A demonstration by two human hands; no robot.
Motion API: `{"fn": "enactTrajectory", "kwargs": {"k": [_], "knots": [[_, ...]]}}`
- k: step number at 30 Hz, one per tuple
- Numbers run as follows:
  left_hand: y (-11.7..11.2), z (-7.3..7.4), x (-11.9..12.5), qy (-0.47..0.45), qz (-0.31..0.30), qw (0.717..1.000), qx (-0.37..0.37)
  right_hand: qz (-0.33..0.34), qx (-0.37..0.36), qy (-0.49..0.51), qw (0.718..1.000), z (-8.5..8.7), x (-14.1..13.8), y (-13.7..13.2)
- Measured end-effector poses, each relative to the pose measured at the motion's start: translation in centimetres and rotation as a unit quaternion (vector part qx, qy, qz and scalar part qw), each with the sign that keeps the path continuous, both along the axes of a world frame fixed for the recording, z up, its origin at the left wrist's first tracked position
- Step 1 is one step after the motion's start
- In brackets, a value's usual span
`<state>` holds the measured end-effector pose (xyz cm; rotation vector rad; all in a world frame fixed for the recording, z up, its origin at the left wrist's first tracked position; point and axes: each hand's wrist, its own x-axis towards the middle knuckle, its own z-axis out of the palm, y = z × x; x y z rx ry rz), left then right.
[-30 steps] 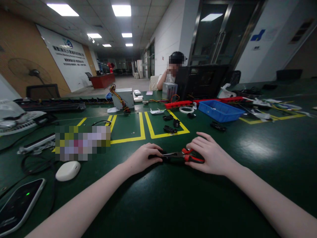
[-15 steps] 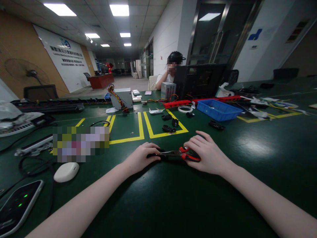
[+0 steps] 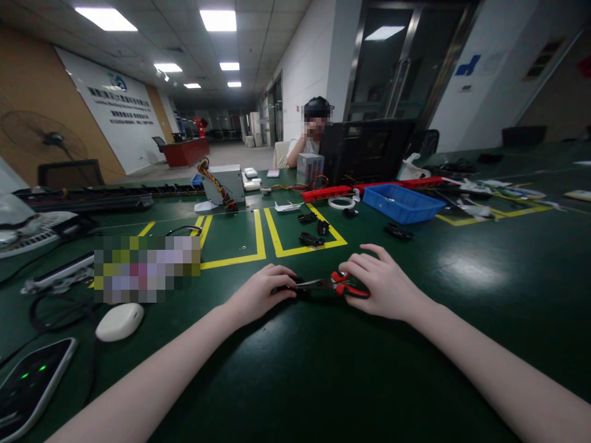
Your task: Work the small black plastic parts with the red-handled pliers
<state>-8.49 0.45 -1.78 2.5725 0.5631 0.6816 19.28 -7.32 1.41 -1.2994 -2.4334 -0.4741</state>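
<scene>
My right hand [image 3: 385, 284] is closed around the red-and-black handles of a pair of long-nose pliers [image 3: 339, 285]. The jaws point left, towards the fingertips of my left hand [image 3: 261, 292]. My left thumb and fingers pinch a small black piece [image 3: 302, 293], mostly covered by the fingers and dark against the green table, so its kind does not show. The plier tips meet this piece; whether they grip it I cannot tell. Beyond my hands, several similar-sized black pieces [image 3: 311, 239] lie inside a yellow-taped square, and another black piece [image 3: 398, 231] lies to its right.
A blue tray [image 3: 401, 206] stands beyond my right hand, near a white ring [image 3: 341, 202]. At the back are a power supply with cables [image 3: 226, 184] and a black computer case [image 3: 364, 151], with a person behind it. A white rounded case [image 3: 120, 322] and a phone-like device [image 3: 34, 387] lie left.
The whole view has shifted slightly to the left. Both hands, the pliers and the black piece keep nearly the same pose.
</scene>
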Motion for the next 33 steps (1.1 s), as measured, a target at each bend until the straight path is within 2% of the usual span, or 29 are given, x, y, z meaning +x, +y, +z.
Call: {"fn": "enactTrajectory", "kwargs": {"k": [9,20,29,33], "knots": [[-0.3,-0.1,0.2,-0.049,0.007,0.997,0.057,-0.005,-0.054,0.049,0.997,-0.3,-0.2,0.0],[-0.3,-0.2,0.1,-0.082,0.058,0.987,0.123,-0.045,-0.142,0.135,0.980,-0.3,-0.7,-0.1],[-0.6,0.2,0.1,-0.119,0.046,0.990,0.057,-0.089,-0.226,0.196,0.950,-0.2,-1.6,-0.3],[-0.6,0.4,0.0,-0.124,0.026,0.992,0.026,-0.076,-0.192,0.174,0.963,-0.2,-1.4,-0.3]]}}
